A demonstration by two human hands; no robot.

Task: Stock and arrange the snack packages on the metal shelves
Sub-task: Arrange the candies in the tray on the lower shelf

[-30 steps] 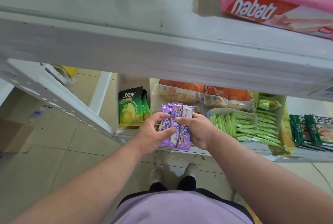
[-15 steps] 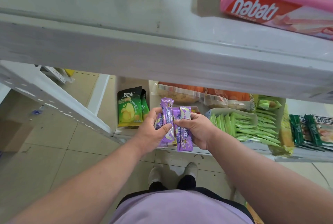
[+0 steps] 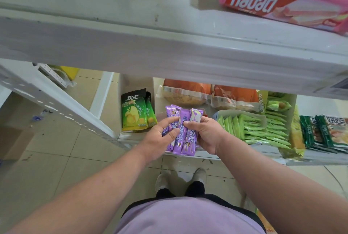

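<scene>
Since half a second ago the fan of slim purple foil snack bars [image 3: 181, 132] has closed back into one squared bunch, the raised left bar dropped level with the rest. Left hand [image 3: 160, 139] and right hand [image 3: 205, 133] both curl shut around that bunch, held over the lower white metal shelf's front lip [image 3: 207, 155]. Green chip bags [image 3: 134, 114] and the tray of lime-green sachets [image 3: 250, 128] already sit stocked; the purple bars look unplaced, so stocking is partway.

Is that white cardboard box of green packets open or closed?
Open: the white cardboard box has no lid on top, and rows of green packets show inside.
</scene>
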